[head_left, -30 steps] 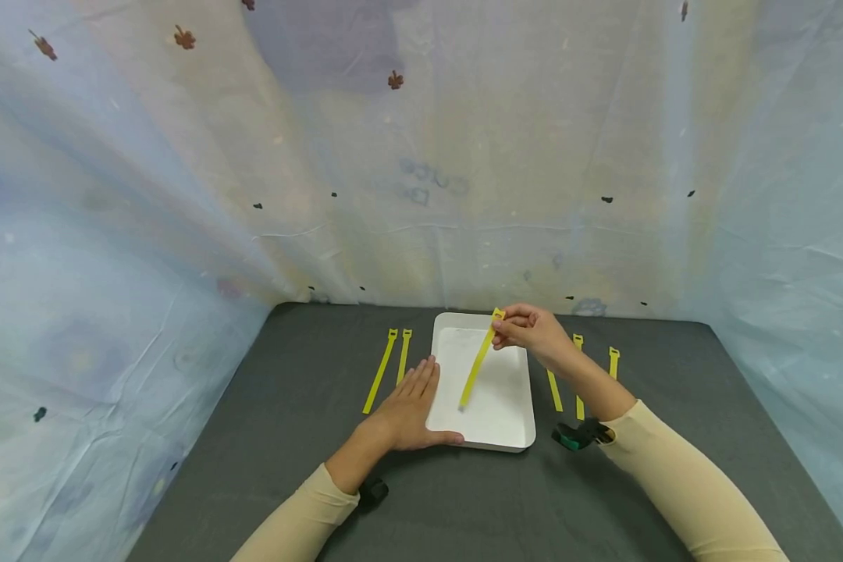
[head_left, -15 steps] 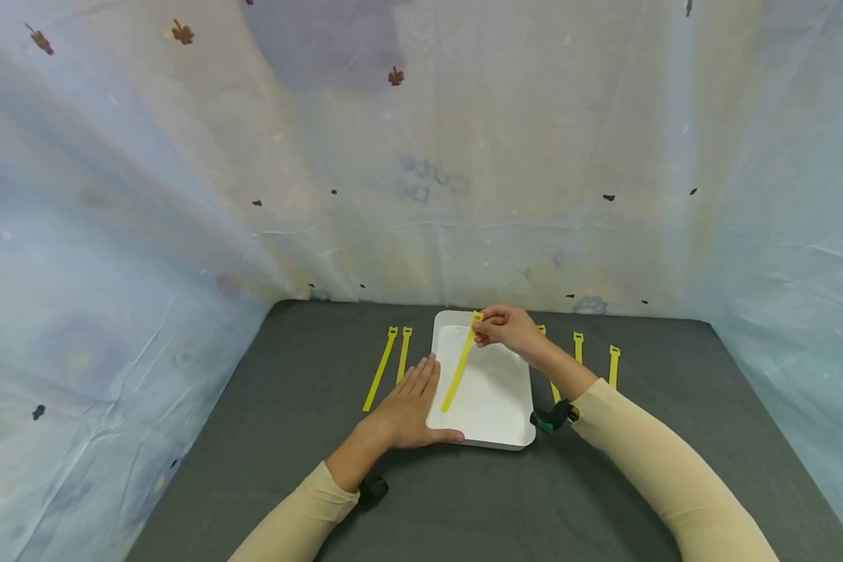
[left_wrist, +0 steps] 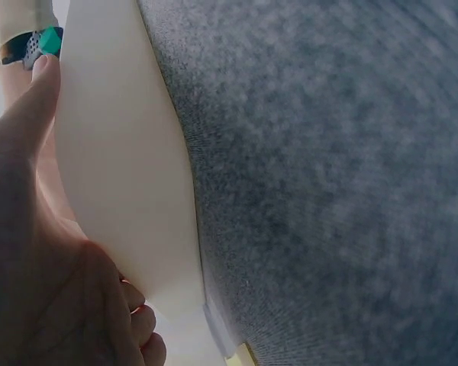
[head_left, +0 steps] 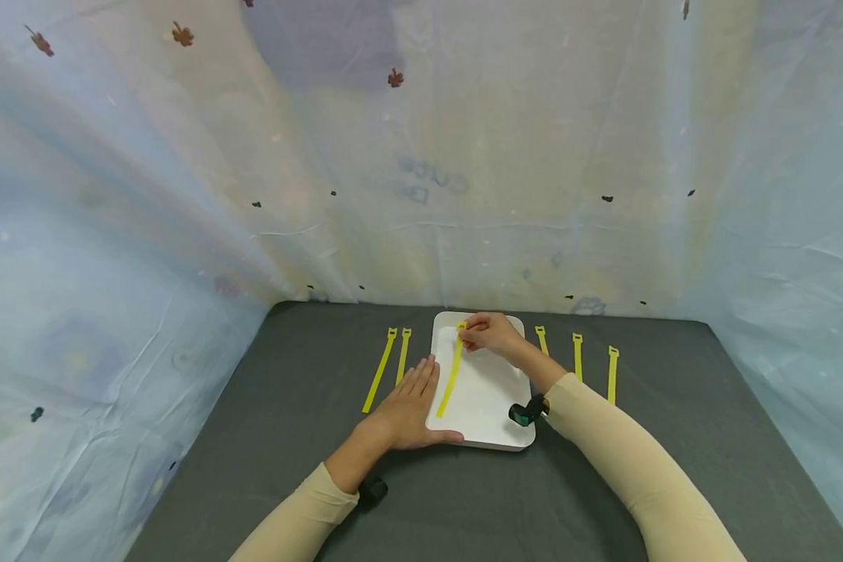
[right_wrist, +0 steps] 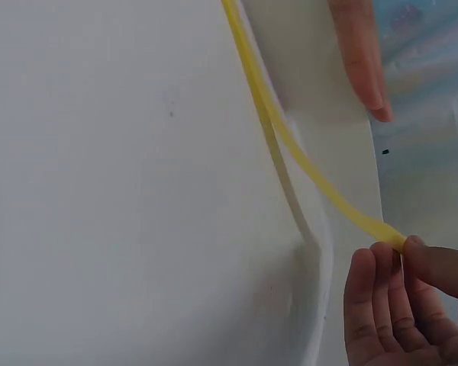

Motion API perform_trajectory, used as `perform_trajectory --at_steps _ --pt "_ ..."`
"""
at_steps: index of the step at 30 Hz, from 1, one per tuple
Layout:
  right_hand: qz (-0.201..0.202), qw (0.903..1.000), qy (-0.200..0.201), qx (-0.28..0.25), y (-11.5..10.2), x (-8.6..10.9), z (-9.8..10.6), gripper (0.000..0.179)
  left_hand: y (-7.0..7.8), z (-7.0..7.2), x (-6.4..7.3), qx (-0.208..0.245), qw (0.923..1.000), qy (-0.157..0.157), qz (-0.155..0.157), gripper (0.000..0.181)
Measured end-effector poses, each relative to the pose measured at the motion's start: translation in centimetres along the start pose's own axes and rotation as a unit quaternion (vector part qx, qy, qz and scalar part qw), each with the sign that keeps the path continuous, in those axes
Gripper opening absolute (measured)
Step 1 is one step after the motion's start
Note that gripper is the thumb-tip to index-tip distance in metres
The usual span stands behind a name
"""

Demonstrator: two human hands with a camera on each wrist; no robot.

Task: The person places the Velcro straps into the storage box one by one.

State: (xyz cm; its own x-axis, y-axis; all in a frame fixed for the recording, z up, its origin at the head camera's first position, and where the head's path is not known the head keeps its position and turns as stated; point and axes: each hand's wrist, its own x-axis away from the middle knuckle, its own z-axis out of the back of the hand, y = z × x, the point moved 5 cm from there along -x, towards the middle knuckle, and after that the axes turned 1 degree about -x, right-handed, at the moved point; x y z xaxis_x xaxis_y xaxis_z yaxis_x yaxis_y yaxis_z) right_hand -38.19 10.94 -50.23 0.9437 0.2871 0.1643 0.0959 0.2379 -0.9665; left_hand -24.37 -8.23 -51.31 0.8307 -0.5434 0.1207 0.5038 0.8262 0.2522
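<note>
A white tray lies on the dark cloth. Between thumb and fingertips, my right hand pinches the slotted head end of a yellow cable tie, a flat strap. The tie slants along the tray's left side. In the right wrist view, the strap bends up from the tray toward my right hand, its far part low along the tray's side. My left hand rests against the tray's left edge with straight fingers, its thumb along the near edge; the left wrist view shows the tray's outer wall beside it.
Two yellow ties lie left of the tray, the outer one in full view and the inner one partly behind my left hand. To the right lie three more, including the outermost tie. A patterned curtain hangs behind the table.
My right hand has moved left across the tray and slightly lower, carrying the yellow cable tie to the tray's left side. My left hand has stayed in place.
</note>
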Motion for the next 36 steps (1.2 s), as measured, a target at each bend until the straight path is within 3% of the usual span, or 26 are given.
perform_trajectory --at_steps 10,20,36 --pt "0.007 0.9981 -0.004 0.062 0.4 -1.5 -2.0 0.021 -0.1 -0.2 0.0 -0.001 0.9999 0.013 -0.004 0.137" --pt "0.016 0.9945 0.013 0.103 0.5 -1.6 -3.1 0.019 0.2 0.0 0.2 -0.013 0.9999 0.003 0.0 0.135" --pt "0.011 0.993 0.035 0.112 1.0 -2.2 -3.3 0.016 -0.2 -0.4 0.1 0.0 1.0 0.007 -0.002 0.136"
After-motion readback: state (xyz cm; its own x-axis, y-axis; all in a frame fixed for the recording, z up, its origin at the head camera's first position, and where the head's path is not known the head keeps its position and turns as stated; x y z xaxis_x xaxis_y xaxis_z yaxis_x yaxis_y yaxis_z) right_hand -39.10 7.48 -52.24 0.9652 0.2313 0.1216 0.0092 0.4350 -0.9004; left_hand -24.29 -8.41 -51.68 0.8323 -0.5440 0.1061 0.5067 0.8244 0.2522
